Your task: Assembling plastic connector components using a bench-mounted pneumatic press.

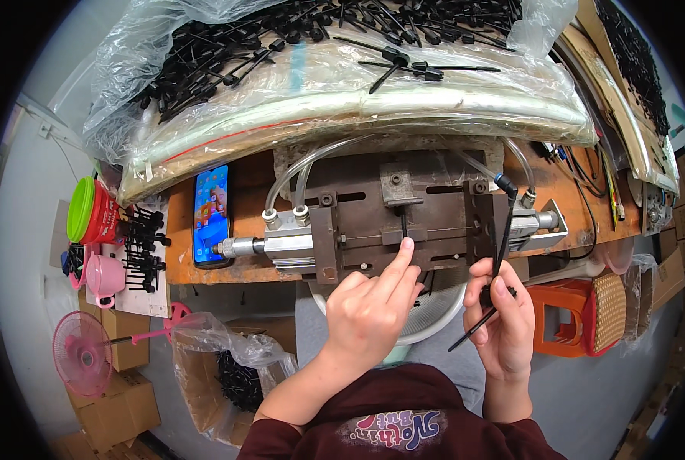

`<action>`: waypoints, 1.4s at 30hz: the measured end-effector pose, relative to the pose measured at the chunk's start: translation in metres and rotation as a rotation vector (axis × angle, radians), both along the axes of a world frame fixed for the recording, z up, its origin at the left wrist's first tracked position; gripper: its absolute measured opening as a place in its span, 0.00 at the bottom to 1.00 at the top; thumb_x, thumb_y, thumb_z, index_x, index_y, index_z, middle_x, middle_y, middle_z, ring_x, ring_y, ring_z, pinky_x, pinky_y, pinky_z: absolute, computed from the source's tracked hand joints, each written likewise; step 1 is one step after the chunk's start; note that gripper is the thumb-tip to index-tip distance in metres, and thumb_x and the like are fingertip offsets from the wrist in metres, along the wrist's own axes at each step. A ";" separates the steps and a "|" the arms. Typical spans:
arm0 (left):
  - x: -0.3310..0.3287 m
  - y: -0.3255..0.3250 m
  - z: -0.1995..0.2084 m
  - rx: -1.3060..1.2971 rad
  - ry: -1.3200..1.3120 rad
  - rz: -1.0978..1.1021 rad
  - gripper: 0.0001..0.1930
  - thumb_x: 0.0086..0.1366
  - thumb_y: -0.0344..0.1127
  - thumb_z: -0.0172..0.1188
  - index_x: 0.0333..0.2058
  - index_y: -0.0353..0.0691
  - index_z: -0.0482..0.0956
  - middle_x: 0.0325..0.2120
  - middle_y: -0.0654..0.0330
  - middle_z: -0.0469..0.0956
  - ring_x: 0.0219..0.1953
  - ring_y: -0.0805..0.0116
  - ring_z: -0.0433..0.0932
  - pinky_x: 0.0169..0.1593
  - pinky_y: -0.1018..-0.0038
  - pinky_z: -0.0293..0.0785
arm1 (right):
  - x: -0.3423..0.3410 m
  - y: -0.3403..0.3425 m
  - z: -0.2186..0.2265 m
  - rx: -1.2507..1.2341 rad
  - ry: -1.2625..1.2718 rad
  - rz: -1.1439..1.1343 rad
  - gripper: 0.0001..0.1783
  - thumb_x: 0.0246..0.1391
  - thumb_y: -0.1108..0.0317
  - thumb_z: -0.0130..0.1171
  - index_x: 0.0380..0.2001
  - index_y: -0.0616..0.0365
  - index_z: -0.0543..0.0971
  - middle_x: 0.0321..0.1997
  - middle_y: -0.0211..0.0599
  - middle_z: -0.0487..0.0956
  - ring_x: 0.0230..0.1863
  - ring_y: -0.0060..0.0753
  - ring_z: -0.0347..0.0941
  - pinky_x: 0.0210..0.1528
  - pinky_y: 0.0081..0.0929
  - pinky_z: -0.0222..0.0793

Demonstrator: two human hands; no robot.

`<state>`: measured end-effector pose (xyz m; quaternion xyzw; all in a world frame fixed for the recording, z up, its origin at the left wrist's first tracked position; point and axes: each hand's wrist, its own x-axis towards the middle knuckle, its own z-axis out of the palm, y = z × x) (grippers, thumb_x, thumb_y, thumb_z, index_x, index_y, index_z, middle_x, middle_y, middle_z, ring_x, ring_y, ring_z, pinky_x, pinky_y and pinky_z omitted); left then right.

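Starting at your far left, a pink cup (106, 274) sits beside a cluster of black knobbed parts (144, 257), with a pink fan (83, 353) lower down. Next along, a phone (211, 215) with its screen lit lies on the wooden desk (180, 230), and just right of it a silver cylinder (287, 244) with clear tubes meets the brown metal fixture (358, 213).

Your left forearm slants up and rightward from its maroon sleeve, bringing your left hand (369, 307) to the near side of the fixture, back of the hand up. Its index finger stretches forward, the tip at the near end of a short black rod (405, 222) set mid-fixture, below a small metal bracket (395, 184). The other fingers curl under — whether that grip closes on anything, you cannot tell from this view.

Further right, your right forearm stands nearly upright, palm turned inward. Your right hand (502, 310) has a narrow grip, thumb and fingers pinched around black rods (507, 234): one rises past the fixture's right end, another slants down and left — both clear of the fixture's middle. Beyond your right hand stands an orange-red stool (561, 316).
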<state>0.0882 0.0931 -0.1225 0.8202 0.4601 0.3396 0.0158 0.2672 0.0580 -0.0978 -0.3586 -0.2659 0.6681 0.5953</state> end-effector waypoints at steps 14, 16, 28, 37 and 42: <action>-0.005 -0.006 0.025 -0.052 -0.382 -0.349 0.17 0.45 0.31 0.74 0.35 0.40 0.82 0.35 0.61 0.83 0.28 0.65 0.81 0.32 0.75 0.73 | -0.014 -0.008 -0.008 -0.075 -0.324 0.150 0.09 0.66 0.63 0.51 0.38 0.59 0.72 0.26 0.29 0.75 0.19 0.11 0.64 0.20 0.09 0.56; -0.007 -0.007 0.022 -0.081 -0.426 -0.368 0.16 0.45 0.30 0.74 0.35 0.39 0.81 0.32 0.61 0.82 0.30 0.64 0.81 0.32 0.73 0.74 | -0.017 -0.011 -0.014 -0.023 -0.331 0.209 0.11 0.66 0.62 0.50 0.39 0.60 0.72 0.25 0.29 0.75 0.20 0.11 0.65 0.19 0.10 0.55; -0.022 -0.031 0.038 -0.105 -0.473 -0.211 0.19 0.45 0.26 0.75 0.39 0.36 0.84 0.34 0.57 0.82 0.32 0.66 0.82 0.34 0.76 0.80 | -0.014 -0.012 -0.018 -0.060 -0.182 0.120 0.10 0.68 0.62 0.47 0.36 0.56 0.69 0.21 0.31 0.71 0.16 0.12 0.55 0.18 0.12 0.48; -0.010 -0.048 0.032 -0.175 -0.540 -0.096 0.19 0.40 0.21 0.75 0.36 0.36 0.83 0.39 0.54 0.76 0.34 0.67 0.79 0.34 0.78 0.78 | 0.002 -0.025 -0.009 -0.127 -0.031 0.017 0.15 0.68 0.56 0.48 0.29 0.50 0.67 0.16 0.22 0.65 0.13 0.10 0.57 0.11 0.12 0.47; -0.007 -0.051 0.028 -0.137 -0.575 -0.184 0.19 0.42 0.16 0.72 0.36 0.34 0.81 0.41 0.55 0.73 0.38 0.66 0.80 0.34 0.82 0.79 | 0.009 -0.038 -0.010 -0.023 0.104 -0.054 0.10 0.67 0.60 0.52 0.34 0.52 0.67 0.19 0.21 0.65 0.15 0.09 0.54 0.15 0.11 0.45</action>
